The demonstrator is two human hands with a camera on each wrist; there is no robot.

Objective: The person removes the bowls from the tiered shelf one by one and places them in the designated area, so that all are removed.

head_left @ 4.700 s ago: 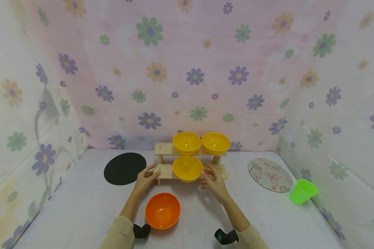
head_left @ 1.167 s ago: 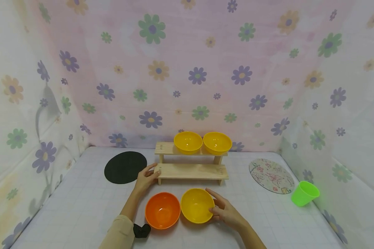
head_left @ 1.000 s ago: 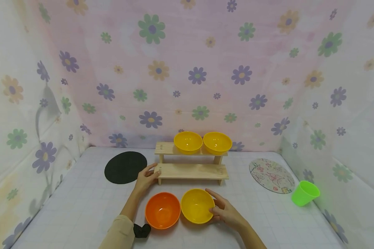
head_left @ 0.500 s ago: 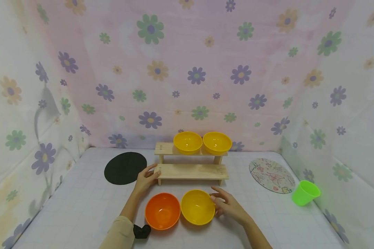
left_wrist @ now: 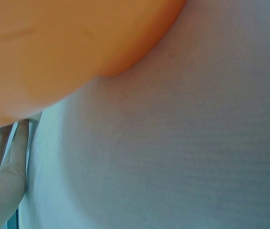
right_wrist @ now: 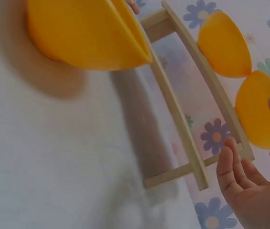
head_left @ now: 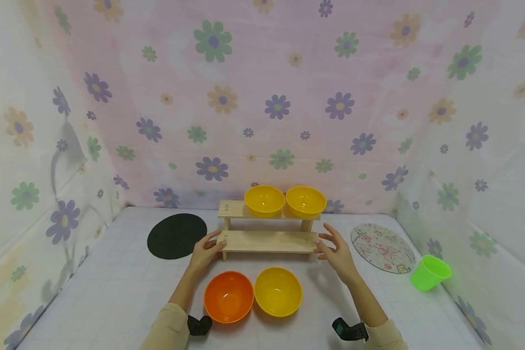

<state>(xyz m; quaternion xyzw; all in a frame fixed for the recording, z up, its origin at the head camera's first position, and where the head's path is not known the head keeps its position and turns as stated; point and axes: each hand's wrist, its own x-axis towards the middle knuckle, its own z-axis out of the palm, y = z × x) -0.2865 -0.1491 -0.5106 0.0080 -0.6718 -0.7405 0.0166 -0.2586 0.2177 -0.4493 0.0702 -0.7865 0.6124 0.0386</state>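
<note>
Wooden two-step shelf (head_left: 269, 240) stands at the back middle of the table (head_left: 113, 287), its long axis running left to right, its lower step facing the person. Left hand (head_left: 205, 253) rests against the shelf's left end, fingers nearly straight and thumb on the lower board. Right hand (head_left: 337, 250) is at the right end with fingers spread and relaxed; whether they touch the wood is unclear, and it holds nothing. Two yellow bowls (head_left: 284, 200) sit upright on the top step. An orange bowl (head_left: 228, 296) and a third yellow bowl (head_left: 277, 291) sit side by side in front, rims touching.
</note>
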